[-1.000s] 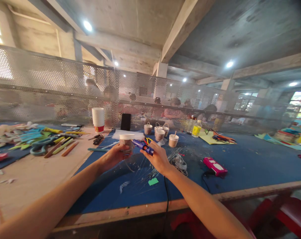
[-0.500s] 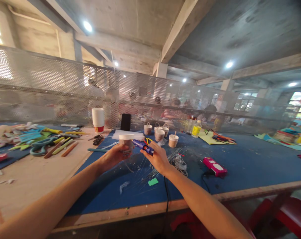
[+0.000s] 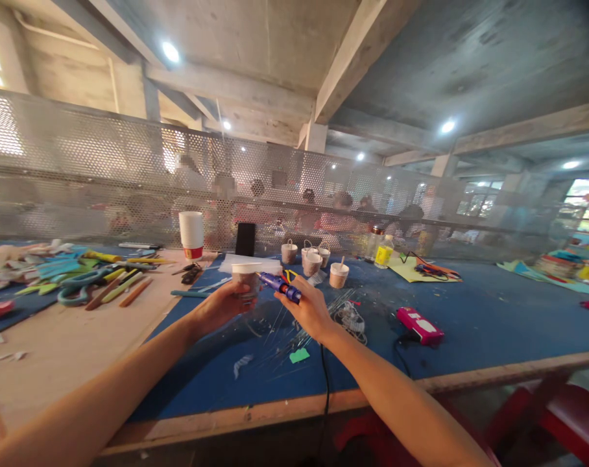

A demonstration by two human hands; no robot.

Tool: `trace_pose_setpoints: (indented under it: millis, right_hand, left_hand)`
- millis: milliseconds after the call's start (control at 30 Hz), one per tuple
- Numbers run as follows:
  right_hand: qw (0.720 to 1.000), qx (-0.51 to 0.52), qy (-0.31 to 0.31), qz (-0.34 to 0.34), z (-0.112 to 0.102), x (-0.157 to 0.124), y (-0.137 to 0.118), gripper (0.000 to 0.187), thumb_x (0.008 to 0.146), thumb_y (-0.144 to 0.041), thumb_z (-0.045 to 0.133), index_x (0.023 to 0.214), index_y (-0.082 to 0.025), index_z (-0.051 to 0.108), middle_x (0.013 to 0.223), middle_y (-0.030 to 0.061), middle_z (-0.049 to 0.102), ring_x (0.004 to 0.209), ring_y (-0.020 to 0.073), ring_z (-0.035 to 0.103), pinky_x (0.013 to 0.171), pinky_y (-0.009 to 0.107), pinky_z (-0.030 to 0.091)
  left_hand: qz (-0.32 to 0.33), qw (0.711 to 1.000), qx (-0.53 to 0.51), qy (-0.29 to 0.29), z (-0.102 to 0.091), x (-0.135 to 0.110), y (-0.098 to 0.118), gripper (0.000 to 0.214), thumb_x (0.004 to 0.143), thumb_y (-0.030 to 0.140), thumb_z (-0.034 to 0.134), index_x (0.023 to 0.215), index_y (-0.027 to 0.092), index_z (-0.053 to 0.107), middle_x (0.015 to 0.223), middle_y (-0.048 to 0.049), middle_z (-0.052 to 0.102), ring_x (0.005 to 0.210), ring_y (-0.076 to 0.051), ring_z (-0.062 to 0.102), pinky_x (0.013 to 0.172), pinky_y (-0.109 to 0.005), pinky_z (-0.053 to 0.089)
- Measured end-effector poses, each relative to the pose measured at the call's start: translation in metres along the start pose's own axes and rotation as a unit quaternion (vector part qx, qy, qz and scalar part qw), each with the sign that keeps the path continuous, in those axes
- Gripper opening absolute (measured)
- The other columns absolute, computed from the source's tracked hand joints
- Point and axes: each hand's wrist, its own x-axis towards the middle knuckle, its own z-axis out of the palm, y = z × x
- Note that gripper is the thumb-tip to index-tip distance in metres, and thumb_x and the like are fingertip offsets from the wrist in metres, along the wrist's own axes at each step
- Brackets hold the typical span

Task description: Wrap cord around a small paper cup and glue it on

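My left hand (image 3: 220,306) is closed round a small paper cup (image 3: 246,280) with a white rim, held upright over the blue mat (image 3: 493,324). My right hand (image 3: 308,310) grips a blue glue gun (image 3: 281,286) whose nozzle points left at the cup's upper side, touching or nearly touching it. The gun's black cord (image 3: 325,383) runs down past my right wrist and over the table's front edge. Thin glue strands lie on the mat under both hands.
Several small handled cups (image 3: 312,260) stand beyond my hands, beside a stack of white cups (image 3: 191,233), a black phone (image 3: 246,239) and a yellow-labelled bottle (image 3: 384,252). Scissors and coloured sticks (image 3: 104,280) lie left; a pink box (image 3: 420,325) lies right. People sit behind a mesh screen (image 3: 80,175).
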Motion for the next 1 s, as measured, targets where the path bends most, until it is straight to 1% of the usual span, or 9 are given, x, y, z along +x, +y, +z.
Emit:
trace_pose_setpoints:
  millis: [133,233,333,433,533,633,733,833,1000]
  right_hand:
    - [0.997,0.067,0.01,0.021,0.002,0.001,-0.002,0.024,0.094,-0.045,0.064,0.093,-0.021,0.066,0.1,0.006,0.069,0.09,0.0205,0.066,0.077,0.028,0.049]
    - [0.979,0.185,0.004,0.087,0.001,0.006,-0.003,0.026,0.091,-0.046,0.066,0.092,-0.021,0.069,0.082,0.0029,0.068,0.076,0.0188,0.064,0.07,0.028,0.048]
    - [0.926,0.325,-0.011,0.194,-0.001,0.012,-0.001,0.027,0.088,-0.046,0.064,0.079,-0.021,0.064,0.052,-0.0052,0.05,0.048,0.0127,0.047,0.051,0.025,0.039]
    - [0.868,0.421,0.004,0.264,-0.003,0.017,0.006,0.029,0.082,-0.039,0.065,0.064,-0.021,0.053,0.043,-0.0072,0.042,0.04,0.0093,0.038,0.046,0.024,0.034]
    - [0.837,0.456,0.005,0.302,-0.001,0.018,0.016,0.03,0.078,-0.038,0.066,0.059,-0.019,0.052,0.046,-0.0031,0.051,0.044,0.0098,0.046,0.048,0.023,0.039]
    - [0.813,0.472,-0.011,0.34,0.002,0.017,0.025,0.027,0.073,-0.041,0.074,0.073,-0.017,0.062,0.06,-0.001,0.061,0.053,0.0114,0.056,0.052,0.023,0.045]
    - [0.787,0.483,-0.026,0.384,0.002,0.015,0.033,0.033,0.07,-0.042,0.081,0.084,-0.016,0.066,0.068,-0.0012,0.063,0.057,0.0111,0.059,0.054,0.023,0.049]
    - [0.777,0.481,-0.04,0.404,0.001,0.015,0.038,0.034,0.071,-0.044,0.083,0.082,-0.016,0.066,0.066,-0.002,0.062,0.054,0.0094,0.057,0.051,0.021,0.048]
    - [0.792,0.474,-0.075,0.378,0.002,0.013,0.044,0.036,0.074,-0.046,0.083,0.081,-0.015,0.066,0.066,-0.0027,0.062,0.052,0.0074,0.055,0.048,0.018,0.045]
  left_hand:
    - [0.002,1.0,-0.004,0.001,0.002,-0.002,0.001,0.028,0.079,0.011,0.067,0.106,0.014,0.074,0.099,-0.0118,0.077,0.076,-0.02,0.07,0.07,-0.031,0.057]
    - [-0.003,1.0,-0.01,0.002,0.001,-0.002,0.001,0.026,0.081,0.011,0.065,0.106,0.013,0.073,0.097,-0.0113,0.077,0.076,-0.02,0.07,0.071,-0.031,0.057]
    - [-0.01,1.0,-0.011,0.016,0.0,-0.002,0.001,0.021,0.083,0.011,0.065,0.102,0.011,0.073,0.096,-0.0117,0.077,0.074,-0.019,0.07,0.07,-0.031,0.058]
    - [-0.011,0.999,-0.012,0.041,0.0,-0.002,0.002,0.023,0.085,0.011,0.064,0.106,0.011,0.072,0.102,-0.0133,0.077,0.075,-0.019,0.071,0.071,-0.031,0.059]
    - [-0.012,0.997,-0.019,0.071,0.002,-0.004,0.004,0.016,0.084,0.01,0.064,0.099,0.011,0.071,0.093,-0.0125,0.077,0.075,-0.02,0.073,0.073,-0.032,0.06]
    - [-0.01,0.997,-0.029,0.071,0.004,-0.006,0.005,0.013,0.084,0.009,0.063,0.095,0.011,0.069,0.085,-0.0109,0.076,0.074,-0.022,0.074,0.073,-0.033,0.061]
    - [-0.008,0.998,-0.038,0.047,0.005,-0.006,0.007,0.018,0.085,0.012,0.062,0.102,0.012,0.069,0.088,-0.0115,0.077,0.075,-0.023,0.074,0.072,-0.035,0.061]
    - [-0.001,0.998,-0.049,0.031,0.006,-0.006,0.007,0.021,0.086,0.014,0.061,0.106,0.012,0.068,0.09,-0.0119,0.078,0.076,-0.024,0.075,0.073,-0.036,0.061]
    - [0.001,0.998,-0.055,0.024,0.011,-0.008,0.007,0.022,0.088,0.015,0.058,0.107,0.011,0.067,0.09,-0.012,0.078,0.077,-0.024,0.075,0.072,-0.036,0.061]
